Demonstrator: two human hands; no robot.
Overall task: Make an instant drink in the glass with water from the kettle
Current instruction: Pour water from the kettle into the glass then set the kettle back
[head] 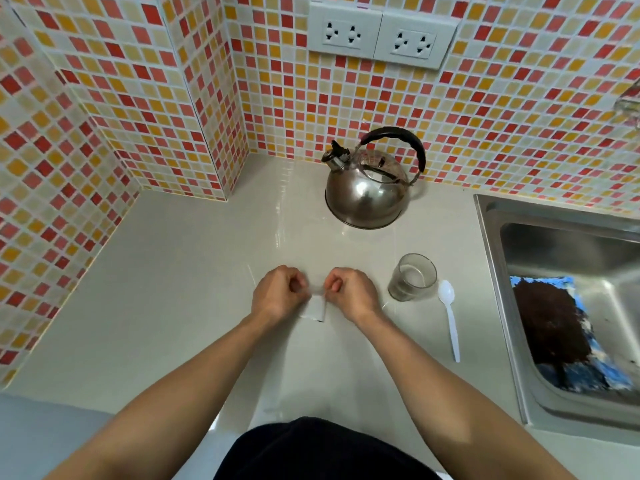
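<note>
Tearing open the drink sachet

Left hand (278,292) and right hand (348,293) pinch the white sachet (317,308) top, ready to rip; glass (412,277) and spoon (449,315) wait right, kettle (369,183) farther back.

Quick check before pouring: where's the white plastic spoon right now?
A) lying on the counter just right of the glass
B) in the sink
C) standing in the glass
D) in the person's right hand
A: the spoon lies flat on the counter, its bowl beside the glass, while both hands pinch the sachet.
</note>
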